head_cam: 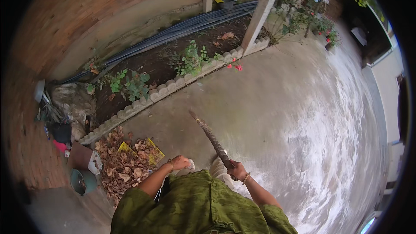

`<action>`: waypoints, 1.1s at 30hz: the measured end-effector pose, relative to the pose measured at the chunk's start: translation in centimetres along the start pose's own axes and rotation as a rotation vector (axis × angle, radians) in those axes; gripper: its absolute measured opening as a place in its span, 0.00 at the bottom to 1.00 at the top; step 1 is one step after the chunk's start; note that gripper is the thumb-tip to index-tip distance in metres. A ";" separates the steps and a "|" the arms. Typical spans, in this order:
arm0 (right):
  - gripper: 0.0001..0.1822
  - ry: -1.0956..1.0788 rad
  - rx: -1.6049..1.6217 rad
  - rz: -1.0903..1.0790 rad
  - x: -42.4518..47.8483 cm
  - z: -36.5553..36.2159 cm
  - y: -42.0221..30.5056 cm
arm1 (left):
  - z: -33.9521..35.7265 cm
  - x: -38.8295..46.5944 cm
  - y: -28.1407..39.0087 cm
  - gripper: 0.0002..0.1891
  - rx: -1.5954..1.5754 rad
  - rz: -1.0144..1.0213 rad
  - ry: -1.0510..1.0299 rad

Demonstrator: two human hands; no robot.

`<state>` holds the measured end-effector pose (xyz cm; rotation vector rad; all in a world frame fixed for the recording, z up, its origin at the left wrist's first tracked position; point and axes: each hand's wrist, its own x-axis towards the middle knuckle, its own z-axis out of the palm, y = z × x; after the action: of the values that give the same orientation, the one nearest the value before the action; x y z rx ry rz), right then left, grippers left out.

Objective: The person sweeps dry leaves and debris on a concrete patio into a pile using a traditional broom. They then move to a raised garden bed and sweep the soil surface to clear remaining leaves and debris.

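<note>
My right hand (pixel 237 170) grips the thick end of a long, wrapped brown stick-like tool (pixel 213 139), perhaps a broom seen foreshortened. It slants up and left from my fist, narrowing to a frayed tip with a yellow band near it, over the concrete floor (pixel 247 104). My left hand (pixel 180 162) hangs at my left side with fingers curled, and I cannot tell whether anything is in it. Just left of that hand lies a heap of dry brown leaves (pixel 125 169) with yellow speckled pieces on it.
A scalloped border (pixel 170 85) edges a soil bed with rose plants (pixel 191 60) and long dark pipes or rods (pixel 175 31) along the brick wall. A concrete post (pixel 261 16) rises from the border. A green bucket (pixel 83 182) lies left of the leaves, near a crumpled sack (pixel 70 104).
</note>
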<state>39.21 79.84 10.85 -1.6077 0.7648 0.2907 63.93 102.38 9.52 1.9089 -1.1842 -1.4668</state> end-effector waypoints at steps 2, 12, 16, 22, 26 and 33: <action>0.31 -0.044 0.134 0.066 2.2 -2.2 0.1 | 0.2 2.4 -1.2 0.11 -0.075 0.091 0.055; 0.25 -0.176 -0.530 -0.148 11.3 -14.2 -3.4 | 2.2 8.3 0.7 0.12 0.023 -0.171 0.273; 0.24 -0.232 -0.198 0.137 14.5 -15.7 -4.1 | 4.6 9.2 -0.1 0.12 -0.015 -0.168 0.277; 0.30 -0.292 -0.554 -0.031 18.1 -13.5 -6.3 | 3.5 8.4 -1.0 0.15 -0.181 -0.179 0.172; 0.31 -0.371 -0.621 -0.095 19.8 -9.8 -10.0 | 1.3 6.2 -3.4 0.17 -0.189 -0.154 0.160; 0.28 -0.642 -0.623 -0.180 24.6 1.7 -20.9 | -2.2 0.7 -13.1 0.15 0.039 -0.085 0.223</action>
<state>70.98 74.11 12.41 -1.9788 0.0192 0.9266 70.65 108.42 -0.26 2.1090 -1.0477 -1.2411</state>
